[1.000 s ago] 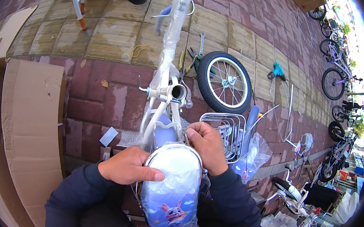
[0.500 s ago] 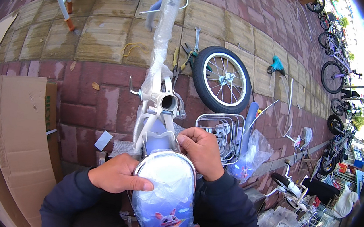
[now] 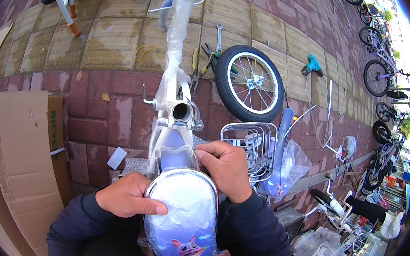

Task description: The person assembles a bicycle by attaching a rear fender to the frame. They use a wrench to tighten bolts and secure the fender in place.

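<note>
A white child's bicycle frame [image 3: 178,94] stands before me, its long bar wrapped in bubble wrap and its open seat tube facing up. At its near end sits a padded backrest [image 3: 182,216], blue and white with a cartoon animal, under clear plastic and edged by a metal hoop. My left hand [image 3: 131,195] grips the backrest's left side, thumb lying across its front. Beside the white bracket [image 3: 174,155], my right hand [image 3: 225,168] is pinched at the hoop's upper right; whatever its fingertips hold is too small to make out. A lilac fender shows behind the bracket.
Right of the frame lie a spoked wheel [image 3: 249,84], a wire basket [image 3: 248,148] and a lilac fender [image 3: 283,132]. Farther off are pliers [image 3: 198,71], a wrench [image 3: 219,37] and a teal power tool [image 3: 313,65]. A cardboard box [image 3: 25,148] stands at left; bicycles line the right.
Both hands keep their places on the backrest and beside the bracket. The view has shifted slightly, moving the frame a little left in the picture; nothing has visibly been let go.
</note>
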The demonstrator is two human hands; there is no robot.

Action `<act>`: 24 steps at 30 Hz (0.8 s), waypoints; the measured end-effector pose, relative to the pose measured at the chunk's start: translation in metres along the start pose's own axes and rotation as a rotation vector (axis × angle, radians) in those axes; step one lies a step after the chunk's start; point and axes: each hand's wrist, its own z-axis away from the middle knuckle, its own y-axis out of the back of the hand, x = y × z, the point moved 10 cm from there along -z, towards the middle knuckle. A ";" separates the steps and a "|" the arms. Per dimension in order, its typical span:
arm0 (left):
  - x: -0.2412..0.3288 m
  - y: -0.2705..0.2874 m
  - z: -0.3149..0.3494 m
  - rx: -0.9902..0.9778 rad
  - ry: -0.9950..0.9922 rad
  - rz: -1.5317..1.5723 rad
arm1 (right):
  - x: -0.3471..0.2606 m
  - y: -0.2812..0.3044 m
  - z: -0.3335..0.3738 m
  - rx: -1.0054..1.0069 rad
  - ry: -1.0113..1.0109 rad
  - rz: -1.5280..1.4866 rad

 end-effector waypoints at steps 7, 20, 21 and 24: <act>-0.001 0.003 0.002 -0.030 0.001 -0.072 | 0.006 -0.005 0.007 -0.113 -0.032 -0.164; 0.031 0.076 0.011 0.311 -0.398 0.904 | -0.016 -0.020 0.032 -0.082 0.057 -0.106; 0.031 0.075 0.011 0.314 -0.392 0.896 | -0.014 -0.018 0.032 -0.051 0.041 -0.095; 0.037 0.068 0.012 0.287 -0.406 0.872 | -0.018 -0.017 0.033 -0.022 0.076 -0.037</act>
